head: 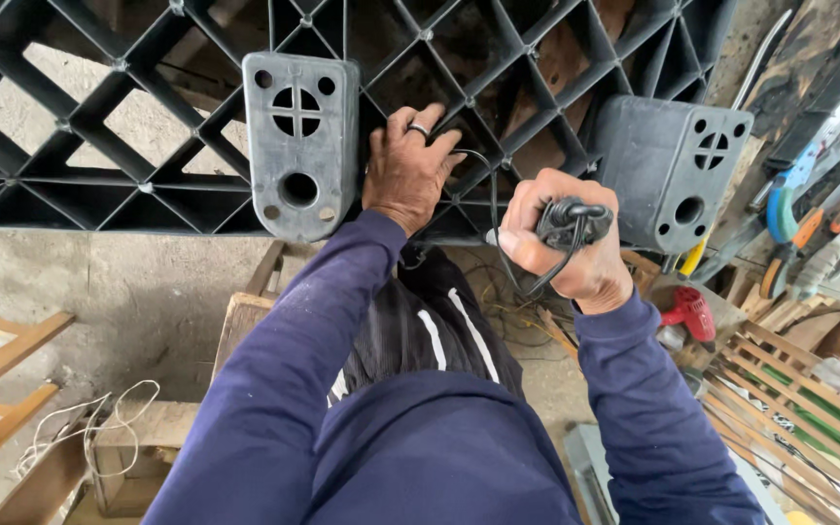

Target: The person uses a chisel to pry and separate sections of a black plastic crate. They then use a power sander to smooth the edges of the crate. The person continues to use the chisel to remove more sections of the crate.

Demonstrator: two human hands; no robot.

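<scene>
Workshop, concrete floor (pixel 138 282), wood scraps below, tools at right. Near: dark blue sleeves, arms reaching up. Right hand (pixel 561 243) clamped on bundle of black wire (pixel 571 222), pulling it taut. Left hand (pixel 408 167), ring on finger, fingers hooked over rib of black plastic pallet (pixel 99 126), between two grey pallet feet (pixel 301 131). Step, as I judge: wire passed around rib, being tightened. Next move needs steady pull and firm pinch at rib. Far right: red drill (pixel 689 313), saw (pixel 791 190).
</scene>
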